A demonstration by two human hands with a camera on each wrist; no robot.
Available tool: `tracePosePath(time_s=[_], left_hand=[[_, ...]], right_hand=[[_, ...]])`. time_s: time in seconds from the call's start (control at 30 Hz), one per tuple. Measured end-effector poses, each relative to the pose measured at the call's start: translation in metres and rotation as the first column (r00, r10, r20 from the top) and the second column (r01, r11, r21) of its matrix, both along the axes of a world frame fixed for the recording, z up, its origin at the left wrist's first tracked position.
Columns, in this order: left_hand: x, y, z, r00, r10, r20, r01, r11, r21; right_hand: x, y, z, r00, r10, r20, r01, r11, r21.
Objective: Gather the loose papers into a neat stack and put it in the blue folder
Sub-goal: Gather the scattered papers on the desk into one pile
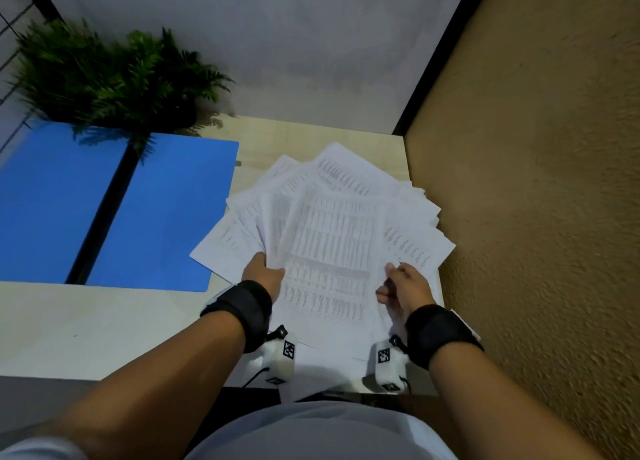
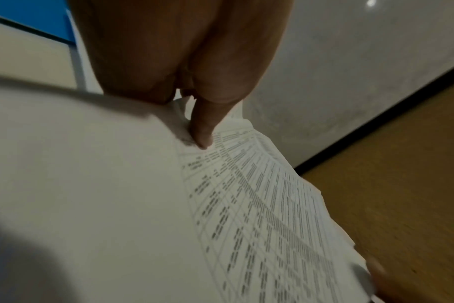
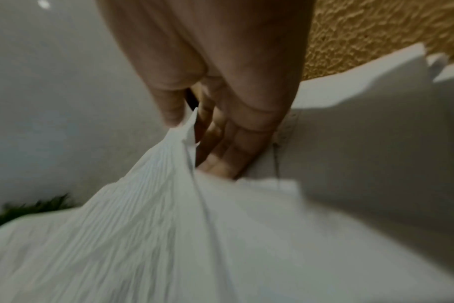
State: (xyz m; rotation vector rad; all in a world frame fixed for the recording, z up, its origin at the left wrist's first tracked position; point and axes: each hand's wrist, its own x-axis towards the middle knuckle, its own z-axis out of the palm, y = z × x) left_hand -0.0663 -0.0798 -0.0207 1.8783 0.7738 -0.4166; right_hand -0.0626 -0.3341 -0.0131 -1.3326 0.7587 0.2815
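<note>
A fanned pile of printed papers [image 1: 329, 231] covers the right part of the table. My left hand [image 1: 265, 274] grips the pile's left edge, thumb on top; in the left wrist view its thumb [image 2: 202, 131] presses on the printed top sheet [image 2: 259, 205]. My right hand [image 1: 403, 283] grips the pile's right edge. In the right wrist view the right hand's fingers [image 3: 226, 147] curl under a sheaf of the papers [image 3: 156, 205], with the thumb against their edge. The blue folder [image 1: 104, 210] lies open and flat on the left of the table, apart from the papers.
A potted fern [image 1: 114, 78] stands at the back left, its fronds over the folder's far edge. A rough tan wall [image 1: 536, 182] runs close along the table's right side. A pale wall [image 1: 277, 43] stands behind. The bare tabletop [image 1: 86, 321] shows at the near left.
</note>
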Motion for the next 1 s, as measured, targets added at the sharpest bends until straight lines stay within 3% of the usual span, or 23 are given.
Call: tracePosePath(time_s=[0.07, 0.17, 0.27, 0.33, 0.37, 0.43, 0.47, 0.53, 0.6, 0.67, 0.77, 0.9, 1.0], left_hand=[[0.0, 0.013, -0.002, 0.994, 0.109, 0.006, -0.11, 0.994, 0.012], [0.003, 0.024, -0.002, 0.963, 0.269, -0.008, -0.269, 0.963, -0.006], [0.008, 0.022, -0.001, 0.962, 0.274, -0.007, -0.273, 0.961, 0.045], [0.007, 0.014, 0.0, 0.963, 0.271, 0.004, -0.271, 0.962, -0.028], [0.007, 0.011, -0.003, 0.964, 0.265, 0.01, -0.264, 0.963, -0.051], [0.005, 0.006, -0.003, 0.966, 0.26, 0.006, -0.259, 0.964, -0.056], [0.004, 0.007, -0.002, 0.966, 0.257, 0.0, -0.257, 0.966, -0.042], [0.006, 0.015, -0.004, 0.975, 0.222, 0.002, -0.222, 0.975, 0.014], [0.009, 0.024, -0.008, 0.991, 0.135, 0.013, -0.135, 0.989, 0.062], [0.013, 0.027, -0.008, 0.998, 0.052, 0.045, -0.055, 0.996, 0.073], [0.026, 0.02, 0.0, 0.993, -0.04, 0.11, 0.033, 0.997, 0.064], [0.045, 0.004, 0.005, 0.959, -0.228, 0.166, 0.198, 0.964, 0.177], [0.05, -0.004, 0.006, 0.949, -0.255, 0.184, 0.241, 0.966, 0.094]], right_hand=[[0.005, -0.002, -0.002, 0.999, -0.04, -0.033, 0.038, 0.997, -0.065], [0.002, -0.003, 0.008, 0.961, 0.232, -0.149, -0.256, 0.952, -0.167], [-0.005, -0.003, 0.015, 0.801, 0.524, -0.288, -0.583, 0.793, -0.176], [-0.01, -0.001, 0.017, 0.674, 0.654, -0.343, -0.73, 0.66, -0.176], [-0.011, -0.001, 0.017, 0.644, 0.679, -0.352, -0.759, 0.623, -0.189], [-0.01, 0.0, 0.02, 0.684, 0.665, -0.3, -0.729, 0.627, -0.274], [-0.01, -0.001, 0.02, 0.767, 0.595, -0.241, -0.639, 0.672, -0.375], [-0.007, -0.011, 0.012, 0.952, 0.29, -0.103, -0.296, 0.774, -0.559], [-0.004, -0.025, 0.001, 0.994, 0.047, -0.094, -0.096, 0.768, -0.633], [-0.002, -0.035, -0.006, 0.98, -0.03, -0.199, -0.093, 0.81, -0.579], [0.005, -0.039, -0.01, 0.976, 0.009, -0.219, -0.124, 0.848, -0.516], [0.009, -0.033, -0.002, 0.975, 0.118, -0.187, -0.204, 0.807, -0.553], [0.014, -0.032, 0.006, 0.958, 0.189, -0.214, -0.278, 0.788, -0.549]])
